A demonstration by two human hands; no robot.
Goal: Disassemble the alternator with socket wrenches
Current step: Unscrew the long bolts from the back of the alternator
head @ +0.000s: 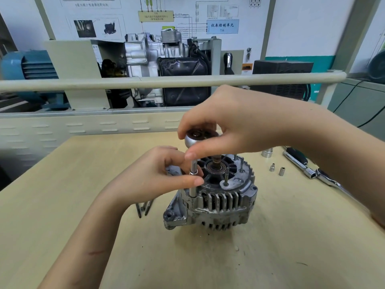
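- cutaway engine trainer [158, 57] behind my bench
- blue motor [27, 65] far left
- wiring diagram board [166, 15] on wall
- black box [281, 76] right

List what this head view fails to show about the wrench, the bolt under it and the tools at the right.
- Bolt head: covered by the socket on the alternator.
- Ratchet head: mostly under the right hand.
- Extension: partly behind the left hand fingers.
- Loose sockets: size marks too small.
- Second ratchet: handle hidden by the right forearm.

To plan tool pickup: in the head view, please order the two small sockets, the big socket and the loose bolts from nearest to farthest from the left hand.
From the left hand:
1. Loose bolts, just below its wrist.
2. Two small sockets, right of the alternator.
3. Big socket, slightly beyond those, farther back.
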